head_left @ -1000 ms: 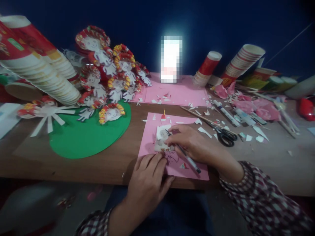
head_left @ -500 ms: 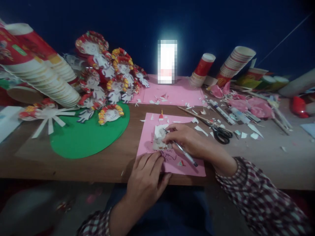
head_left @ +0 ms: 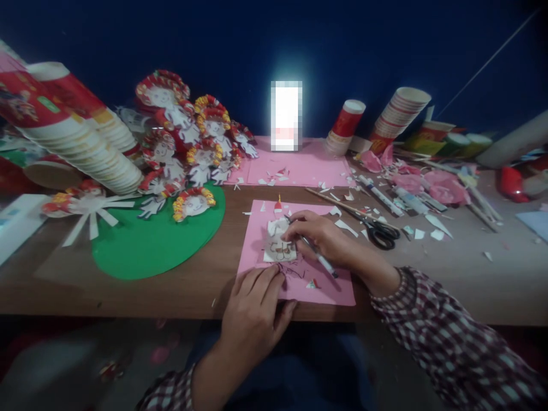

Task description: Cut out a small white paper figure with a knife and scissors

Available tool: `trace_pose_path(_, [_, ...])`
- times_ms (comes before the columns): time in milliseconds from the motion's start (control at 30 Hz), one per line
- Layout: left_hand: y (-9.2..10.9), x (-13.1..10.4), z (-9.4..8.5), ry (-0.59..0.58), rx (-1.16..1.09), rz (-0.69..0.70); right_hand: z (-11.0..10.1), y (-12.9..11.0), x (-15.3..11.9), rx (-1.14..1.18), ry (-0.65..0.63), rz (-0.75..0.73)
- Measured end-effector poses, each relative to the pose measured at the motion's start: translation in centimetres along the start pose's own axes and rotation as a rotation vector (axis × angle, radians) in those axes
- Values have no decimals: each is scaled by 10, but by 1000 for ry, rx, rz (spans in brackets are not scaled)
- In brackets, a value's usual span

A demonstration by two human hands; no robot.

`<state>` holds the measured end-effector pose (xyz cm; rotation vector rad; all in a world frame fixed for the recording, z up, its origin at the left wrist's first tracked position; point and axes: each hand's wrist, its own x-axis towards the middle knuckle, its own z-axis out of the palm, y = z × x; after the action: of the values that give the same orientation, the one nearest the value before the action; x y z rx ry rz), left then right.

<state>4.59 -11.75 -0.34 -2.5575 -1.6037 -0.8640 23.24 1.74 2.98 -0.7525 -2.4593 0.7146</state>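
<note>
A pen (head_left: 323, 262) is pinched in my right hand (head_left: 327, 238), slanting with its rear end toward me. Its tip is near a small white paper piece (head_left: 279, 255) that carries drawn lines; whether it touches cannot be made out. Under that piece lies a pink sheet (head_left: 253, 237) with dark ink marks below the white paper. My left hand (head_left: 253, 302) rests palm down with fingers stretched over the pink sheet's near left edge, just below the white piece. A small printed scrap (head_left: 313, 283) lies on the sheet to its right.
Black scissors (head_left: 384, 235), a thin wooden stick (head_left: 329, 200), markers (head_left: 381, 194) and paper scraps lie to the right. Stacked paper cups (head_left: 81, 148) lean at left near paper figures (head_left: 171, 111) and a green paper disc (head_left: 145, 251). A glowing, pixelated screen (head_left: 286, 114) stands behind.
The view has shifted slightly. My right hand and pen have moved a little up the white piece, uncovering more of its drawn lines. My left hand stays in place.
</note>
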Motion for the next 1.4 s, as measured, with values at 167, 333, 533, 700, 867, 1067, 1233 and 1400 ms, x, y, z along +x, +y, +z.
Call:
trace_pose_path(167, [0, 0, 1, 16, 6, 2, -3, -4, 0, 4, 49, 41])
trace_pose_path(333, [0, 0, 1, 20, 12, 8, -5, -5, 1, 9, 14, 21])
trace_pose_path(533, [0, 0, 0, 11, 8, 2, -5, -1, 2, -16, -62, -90])
trace_pose_path(700, [0, -1, 1, 12, 0, 5, -7, -3, 3, -3, -98, -125])
trace_pose_path(867, [1, 0, 1, 20, 12, 3, -6, -3, 2, -21, -111, -139])
trace_pose_path(1067, [1, 0, 1, 17, 18, 9, -5, -3, 0, -61, -101, -115])
trace_pose_path(1233, [1, -1, 1, 7, 31, 1, -7, -5, 1, -47, -116, -106])
trace_pose_path(1400, [1, 0, 1, -26, 43, -6, -9, -8, 2, -37, -147, -72])
